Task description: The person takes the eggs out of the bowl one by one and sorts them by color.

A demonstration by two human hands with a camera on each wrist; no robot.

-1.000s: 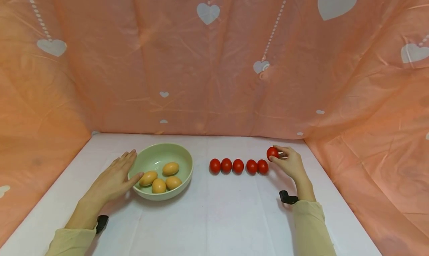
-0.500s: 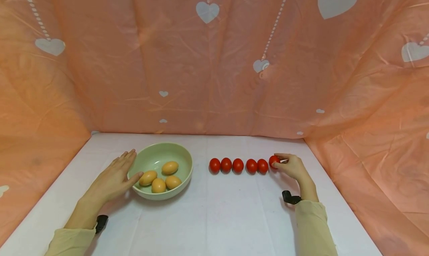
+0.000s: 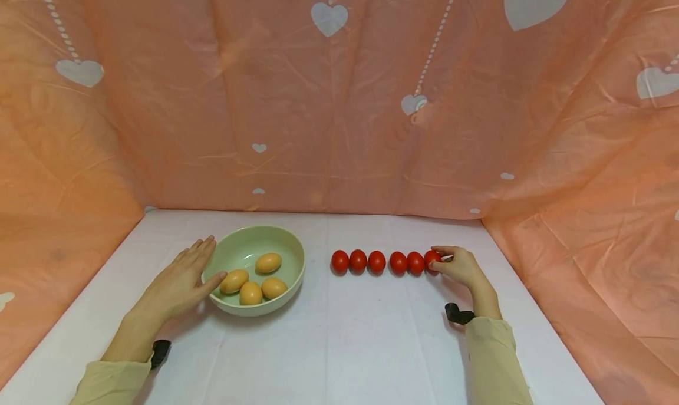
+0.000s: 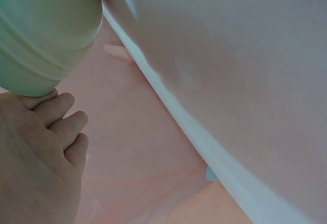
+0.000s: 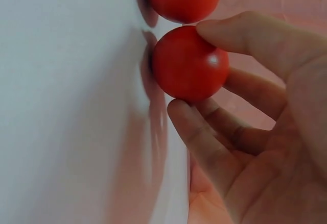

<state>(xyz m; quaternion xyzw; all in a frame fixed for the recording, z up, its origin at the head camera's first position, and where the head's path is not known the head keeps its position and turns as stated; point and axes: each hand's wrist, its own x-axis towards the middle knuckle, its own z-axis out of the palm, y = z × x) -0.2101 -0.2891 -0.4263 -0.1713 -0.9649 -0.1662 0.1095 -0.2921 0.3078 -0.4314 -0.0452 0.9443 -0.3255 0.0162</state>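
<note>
My right hand (image 3: 462,268) pinches a glossy red cherry tomato (image 5: 186,66) between thumb and fingers, low over the white tabletop. This tomato is the rightmost of a row and partly covered by the fingers in the head view. Right beside it is another tomato (image 3: 416,263). At the left, my left hand (image 3: 177,281) lies with straight fingers along the near-left side of a pale green bowl (image 3: 258,233), its thumb over the rim. Inside the bowl are several yellow-orange, egg-shaped pieces (image 3: 268,263). In the left wrist view, the fingers touch the bowl's outer wall (image 4: 46,45).
More tomatoes (image 3: 358,262) continue the row leftward, with a small gap between its left and right groups. A white cloth (image 3: 329,346) covers the table. Peach curtains (image 3: 329,128) with pale hearts enclose the back and both sides.
My right hand has lowered the tomato from above the row's right end, then shifted it slightly left and down beside its neighbour. The left hand and the bowl have stayed put.
</note>
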